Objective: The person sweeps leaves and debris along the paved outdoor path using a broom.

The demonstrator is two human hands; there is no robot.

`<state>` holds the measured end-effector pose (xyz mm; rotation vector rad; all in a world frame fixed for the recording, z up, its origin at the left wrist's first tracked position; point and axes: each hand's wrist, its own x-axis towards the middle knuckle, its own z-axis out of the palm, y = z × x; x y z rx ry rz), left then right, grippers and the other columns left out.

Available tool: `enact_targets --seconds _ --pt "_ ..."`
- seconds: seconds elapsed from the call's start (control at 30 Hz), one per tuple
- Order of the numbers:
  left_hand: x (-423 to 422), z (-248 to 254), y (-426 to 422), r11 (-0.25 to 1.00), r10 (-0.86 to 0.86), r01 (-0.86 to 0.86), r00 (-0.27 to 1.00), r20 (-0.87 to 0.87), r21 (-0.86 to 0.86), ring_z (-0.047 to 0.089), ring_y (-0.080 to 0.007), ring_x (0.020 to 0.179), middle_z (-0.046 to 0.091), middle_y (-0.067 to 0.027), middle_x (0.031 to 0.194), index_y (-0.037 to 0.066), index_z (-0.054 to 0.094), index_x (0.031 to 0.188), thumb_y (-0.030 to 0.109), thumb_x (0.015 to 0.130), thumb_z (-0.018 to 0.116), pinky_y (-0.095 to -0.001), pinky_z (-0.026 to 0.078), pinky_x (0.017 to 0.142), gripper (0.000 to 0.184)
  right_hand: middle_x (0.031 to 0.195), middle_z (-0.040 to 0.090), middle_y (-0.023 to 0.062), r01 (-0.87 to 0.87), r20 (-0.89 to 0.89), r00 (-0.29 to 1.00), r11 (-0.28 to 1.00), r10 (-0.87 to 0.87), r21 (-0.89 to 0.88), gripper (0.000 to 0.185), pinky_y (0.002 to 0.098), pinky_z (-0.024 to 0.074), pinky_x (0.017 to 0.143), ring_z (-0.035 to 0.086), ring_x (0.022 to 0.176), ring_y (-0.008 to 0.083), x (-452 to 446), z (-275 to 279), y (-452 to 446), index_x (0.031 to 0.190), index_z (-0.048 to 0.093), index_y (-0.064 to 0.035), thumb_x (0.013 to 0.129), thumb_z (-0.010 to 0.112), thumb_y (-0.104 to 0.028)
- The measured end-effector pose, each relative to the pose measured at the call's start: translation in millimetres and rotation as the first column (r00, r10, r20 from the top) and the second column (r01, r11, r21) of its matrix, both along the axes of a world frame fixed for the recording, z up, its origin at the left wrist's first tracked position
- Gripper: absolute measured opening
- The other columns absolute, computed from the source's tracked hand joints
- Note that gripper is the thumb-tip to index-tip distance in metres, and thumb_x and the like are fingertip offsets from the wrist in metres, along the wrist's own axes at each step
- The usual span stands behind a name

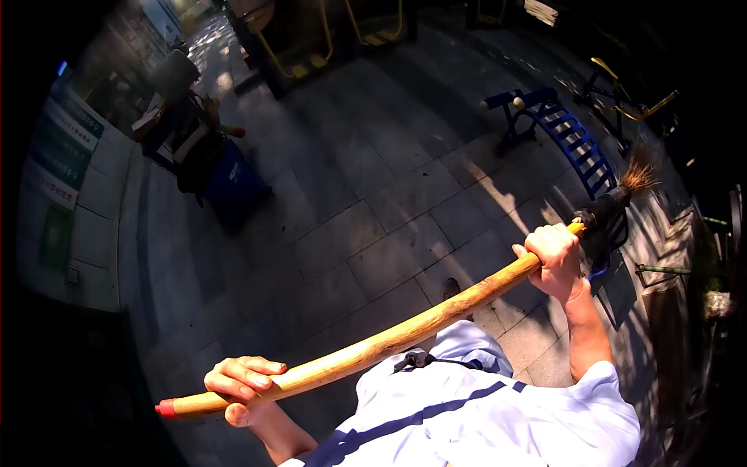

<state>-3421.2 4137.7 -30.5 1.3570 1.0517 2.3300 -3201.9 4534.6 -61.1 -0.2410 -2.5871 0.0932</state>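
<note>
A broom with a long wooden handle [389, 342] lies slantwise across the front of my body, raised off the ground. Near its red-capped end, my left hand [241, 381] is closed round the wood, fingers over the top and thumb below. Toward the other end my right hand [554, 257] grips the handle just short of the dark binding. Brown bristles [640, 175] stick out past that binding at the upper right, in front of a blue curved-slat bench.
A blue bin [233, 183] loaded with items stands at the left, near a wall with green-and-white signs [70, 148]. The blue slatted exercise bench [572, 136] is at the right. Yellow-handled fitness equipment [311, 62] stands at the back. Grey paving [373, 226] has patchy shadows.
</note>
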Motion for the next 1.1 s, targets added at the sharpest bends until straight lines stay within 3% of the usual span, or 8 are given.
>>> enact_targets --seconds 0.03,0.4,0.47,0.6,0.73,0.97,1.0,1.1 --pt "-15 -4 24 0.999 0.011 -0.011 1.0 0.003 -0.044 0.066 -0.0354 0.087 0.062 -0.0149 0.083 0.002 0.059 0.081 0.022 0.083 0.064 -0.0419 0.055 0.08 0.021 0.059 0.048 0.0075 -0.004 -0.012 1.0 0.999 0.005 0.039 0.022 0.036 0.0382 0.056 0.051 0.056 0.0265 -20 2 27 0.063 0.048 -0.0086 0.075 0.065 -0.015" --pt "-159 18 307 0.973 0.141 -0.166 0.977 -0.158 -0.16 0.065 -0.0384 0.088 0.063 -0.018 0.086 0.0 0.06 0.082 0.023 0.083 0.066 -0.0469 0.054 0.083 0.023 0.067 0.052 0.007 -0.075 -0.101 0.992 0.997 0.073 -0.017 0.018 0.0374 0.0434 0.067 0.054 0.067 0.0268 -255 -16 325 0.066 0.052 -0.0077 0.073 0.068 -0.014" --pt "-201 13 353 0.969 0.129 -0.171 0.966 -0.225 -0.177 0.065 -0.0385 0.088 0.063 -0.0195 0.086 -0.001 0.061 0.083 0.023 0.082 0.067 -0.0482 0.054 0.081 0.025 0.068 0.053 0.0071 -0.058 -0.016 0.998 0.998 0.058 0.0 0.018 0.0383 0.0441 0.072 0.055 0.069 0.0273 -308 -30 362 0.069 0.052 -0.008 0.074 0.067 -0.016" --pt "-277 -23 438 0.929 0.294 -0.313 0.948 -0.119 -0.2 0.067 -0.0349 0.082 0.065 -0.0195 0.082 -0.004 0.067 0.081 0.022 0.079 0.069 -0.0505 0.053 0.082 0.027 0.071 0.054 0.0067 -0.185 0.093 0.976 0.975 0.197 -0.121 0.018 0.0371 0.045 0.072 0.056 0.071 0.0266 -420 -86 424 0.07 0.051 -0.0081 0.077 0.066 -0.017" --pt "-365 -40 517 0.933 0.262 -0.271 0.963 -0.069 -0.239 0.067 -0.0363 0.085 0.066 -0.0216 0.083 -0.005 0.067 0.079 0.016 0.075 0.07 -0.0496 0.052 0.084 0.022 0.07 0.053 0.0052 -0.173 0.135 0.972 0.975 0.192 -0.137 0.016 0.0361 0.045 0.071 0.056 0.071 0.0248 -516 -125 491 0.073 0.052 -0.009 0.08 0.064 -0.017" --pt "-506 -49 670 0.894 0.168 -0.269 0.943 -0.289 -0.359 0.064 -0.0374 0.094 0.066 -0.0222 0.09 -0.005 0.067 0.085 0.002 0.072 0.067 -0.0443 0.051 0.089 0.015 0.072 0.051 0.0054 -0.13 0.099 0.984 0.975 0.15 -0.182 0.019 0.0367 0.0443 0.072 0.054 0.075 0.0254 -675 -163 638 0.073 0.049 -0.0091 0.079 0.066 -0.016" --pt "-520 -57 693 0.896 0.166 -0.262 0.946 -0.277 -0.359 0.063 -0.0368 0.096 0.065 -0.0215 0.093 -0.005 0.067 0.086 0.009 0.075 0.069 -0.0497 0.048 0.091 0.018 0.073 0.052 0.0052 -0.129 0.111 0.983 0.977 0.149 -0.168 0.019 0.0364 0.0445 0.072 0.055 0.076 0.0254 -697 -170 661 0.073 0.05 -0.0091 0.078 0.067 -0.016" --pt "-564 -78 760 0.869 0.21 -0.334 0.917 -0.338 -0.365 0.063 -0.0356 0.098 0.065 -0.0218 0.094 -0.005 0.067 0.087 0.006 0.075 0.068 -0.0464 0.049 0.092 0.016 0.074 0.053 0.0052 -0.112 0.147 0.979 0.977 0.139 -0.179 0.018 0.036 0.0445 0.073 0.055 0.077 0.0252 -766 -198 724 0.075 0.05 -0.0098 0.077 0.067 -0.016"
